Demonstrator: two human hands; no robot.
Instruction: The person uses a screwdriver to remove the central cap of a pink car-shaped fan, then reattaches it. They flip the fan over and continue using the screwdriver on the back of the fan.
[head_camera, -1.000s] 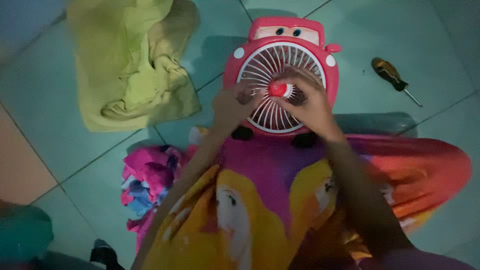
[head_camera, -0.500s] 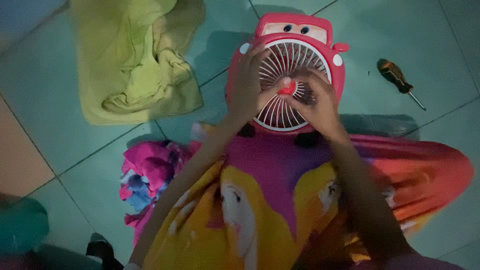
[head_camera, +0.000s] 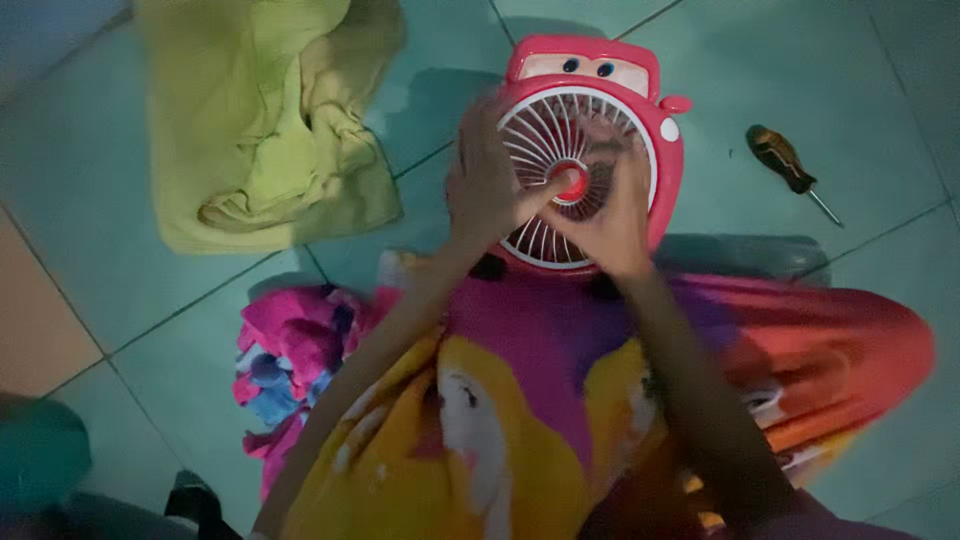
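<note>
Person sits on the tiled floor (head_camera: 880, 90), lap covered w/ a bright cartoon-print cloth (head_camera: 520, 400). Fan (head_camera: 655, 90), small, pink/red, car-face shape w/ two eyes on top, lies face-up on the floor right at the knees, its lower edge touching the cloth.

Left hand (head_camera: 485, 185): laid over the left part of the white grille (head_camera: 545, 120), palm down, fingers loosely spread up along the fan's edge. Thumb stretched sideways to the red hub (head_camera: 575, 185) at the centre, tip touching or pressing it. Not gripping anything that I can see, more a flat hold on the grille.

Right hand (head_camera: 610, 215): over the lower-right of the grille, fingers curled in toward the hub, tips bunched near it. Looks like a pinch at the hub, but it's blurred & dim, so can't tell if something's actually held betw. the fingers. The two hands nearly meet at the hub.

Around: screwdriver (head_camera: 785, 165) w/ dark handle on the floor to the right of the fan, near but not touching, no hand on it. Yellow-green towel (head_camera: 260, 120) crumpled on the floor left of the fan, apart. Pink/blue rag (head_camera: 285, 350) beside the left forearm, just at the cloth's edge.
</note>
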